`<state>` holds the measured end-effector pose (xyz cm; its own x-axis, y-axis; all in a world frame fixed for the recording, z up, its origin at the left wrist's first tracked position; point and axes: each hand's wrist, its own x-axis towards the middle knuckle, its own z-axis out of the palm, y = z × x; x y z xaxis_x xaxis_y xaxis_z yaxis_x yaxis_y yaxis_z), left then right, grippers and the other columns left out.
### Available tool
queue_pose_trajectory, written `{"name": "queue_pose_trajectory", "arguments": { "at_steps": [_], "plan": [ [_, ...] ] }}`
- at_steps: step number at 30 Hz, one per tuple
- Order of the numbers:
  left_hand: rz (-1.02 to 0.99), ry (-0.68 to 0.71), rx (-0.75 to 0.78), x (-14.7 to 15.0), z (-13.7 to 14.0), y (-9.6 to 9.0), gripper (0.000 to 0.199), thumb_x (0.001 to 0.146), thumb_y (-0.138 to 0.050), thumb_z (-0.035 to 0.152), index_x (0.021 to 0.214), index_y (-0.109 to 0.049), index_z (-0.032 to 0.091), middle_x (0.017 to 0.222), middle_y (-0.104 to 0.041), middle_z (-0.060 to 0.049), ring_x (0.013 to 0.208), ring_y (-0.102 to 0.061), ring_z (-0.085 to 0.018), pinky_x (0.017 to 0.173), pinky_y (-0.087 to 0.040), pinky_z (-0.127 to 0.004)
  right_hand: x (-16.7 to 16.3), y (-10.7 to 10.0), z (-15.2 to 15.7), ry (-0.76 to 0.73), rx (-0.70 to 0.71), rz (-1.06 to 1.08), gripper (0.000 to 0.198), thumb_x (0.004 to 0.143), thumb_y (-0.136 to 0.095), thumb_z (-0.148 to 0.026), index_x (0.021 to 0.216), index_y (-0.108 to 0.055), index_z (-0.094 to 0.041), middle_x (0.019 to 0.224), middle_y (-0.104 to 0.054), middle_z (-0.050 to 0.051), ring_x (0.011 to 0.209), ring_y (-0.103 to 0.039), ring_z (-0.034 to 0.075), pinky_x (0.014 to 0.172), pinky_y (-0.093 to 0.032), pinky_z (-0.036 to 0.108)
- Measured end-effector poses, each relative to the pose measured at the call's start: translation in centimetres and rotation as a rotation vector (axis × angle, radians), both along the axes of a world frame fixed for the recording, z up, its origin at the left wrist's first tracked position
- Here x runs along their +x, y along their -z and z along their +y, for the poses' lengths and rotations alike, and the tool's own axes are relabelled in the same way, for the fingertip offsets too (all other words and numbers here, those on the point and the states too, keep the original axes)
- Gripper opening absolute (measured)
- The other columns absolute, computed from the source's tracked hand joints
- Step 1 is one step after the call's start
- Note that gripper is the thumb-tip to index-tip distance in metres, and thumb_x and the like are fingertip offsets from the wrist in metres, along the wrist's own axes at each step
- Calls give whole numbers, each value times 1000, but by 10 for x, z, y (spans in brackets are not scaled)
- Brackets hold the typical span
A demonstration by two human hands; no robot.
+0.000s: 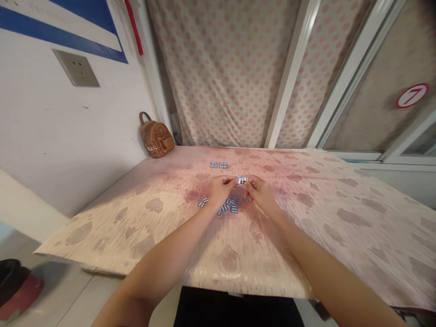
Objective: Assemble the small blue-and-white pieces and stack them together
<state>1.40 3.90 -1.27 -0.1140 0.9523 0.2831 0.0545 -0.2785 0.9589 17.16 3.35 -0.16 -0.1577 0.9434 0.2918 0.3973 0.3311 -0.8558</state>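
Note:
Above the middle of the table, my left hand (pixel 220 188) and my right hand (pixel 261 191) meet, fingertips pinched on a small blue-and-white rectangular piece (pixel 241 180). Its exact kind is too small to make out. Below and between my hands lies a loose pile of similar blue-and-white pieces (pixel 226 207), partly hidden by my left wrist. A few more pieces (pixel 203 202) lie to the left of that wrist, and one (pixel 245 200) rests under my right fingers. Farther back, several pieces (pixel 218 165) are set out in neat rows.
A patterned cloth (pixel 340 218) covers the table. At its far left corner a small brown backpack (pixel 158 138) leans against the wall. Behind the table hangs a dotted curtain (pixel 221 77) with white frames (pixel 293 68). A dark and pink container (pixel 20 290) stands on the floor at left.

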Motion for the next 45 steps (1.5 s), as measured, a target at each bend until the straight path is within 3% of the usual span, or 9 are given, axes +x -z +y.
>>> {"name": "queue_pose_trajectory", "arguments": {
  "at_steps": [5,9,16,20,26,31,35,38,45],
  "plan": [
    [-75,8,-42,-1,0,-2,12,80,-68,21,83,-78,15,74,-75,-5,67,-69,-16,68,-53,-26,3,-2,2,103,98,-75,39,78,-65,-39,110,-56,-20,67,-58,-4,55,-55,16,52,-38,26],
    [-124,3,-65,-1,-5,-10,10,79,-69,20,81,-77,14,72,-75,-5,67,-70,-16,68,-54,-26,5,-4,1,-1,195,-157,55,80,-61,-26,134,-55,-25,83,-57,-2,61,-55,14,60,-42,27],
    [-147,35,-98,1,-8,-15,9,80,-68,16,78,-77,15,69,-74,-4,64,-68,-14,66,-53,-25,5,-5,0,-15,306,-180,31,85,-57,-23,114,-67,-21,84,-59,1,66,-54,15,67,-44,28],
    [-118,-15,-97,-2,-7,-17,10,80,-68,14,77,-77,14,68,-74,-3,63,-67,-14,66,-52,-24,9,0,8,10,210,-186,34,87,-58,-22,120,-61,-19,82,-61,1,67,-58,16,66,-44,27],
    [-72,-68,-102,-7,-5,-18,10,81,-68,13,76,-76,13,67,-73,-4,62,-67,-15,64,-52,-25,17,16,19,76,49,-632,21,79,-74,-21,98,-68,-14,102,-66,10,89,-63,21,75,-44,27],
    [-55,-71,-102,-6,-6,-18,10,81,-67,13,78,-76,13,69,-74,-5,64,-68,-15,65,-53,-25,16,15,16,49,7,-703,24,78,-76,-21,100,-68,-14,100,-68,9,88,-64,20,71,-42,25],
    [-35,-70,-85,-6,-6,-18,10,81,-67,13,76,-76,13,69,-74,-4,63,-68,-14,63,-51,-24,16,10,15,48,-17,-627,6,84,-65,-13,88,-67,-16,87,-70,6,82,-66,17,68,-41,23],
    [-41,-69,-83,-7,-5,-17,10,81,-67,13,76,-76,13,68,-73,-4,61,-67,-14,63,-51,-23,19,7,18,78,-31,-476,14,86,-54,-10,79,-63,-18,74,-69,2,71,-66,16,63,-42,23],
    [-64,-75,-70,-7,-2,-12,9,81,-67,13,78,-76,12,68,-73,-4,60,-66,-14,63,-50,-24,15,-3,17,-91,-178,245,3,84,-57,-21,86,-55,-20,74,-74,4,69,-73,18,68,-59,31]
  ]
}}
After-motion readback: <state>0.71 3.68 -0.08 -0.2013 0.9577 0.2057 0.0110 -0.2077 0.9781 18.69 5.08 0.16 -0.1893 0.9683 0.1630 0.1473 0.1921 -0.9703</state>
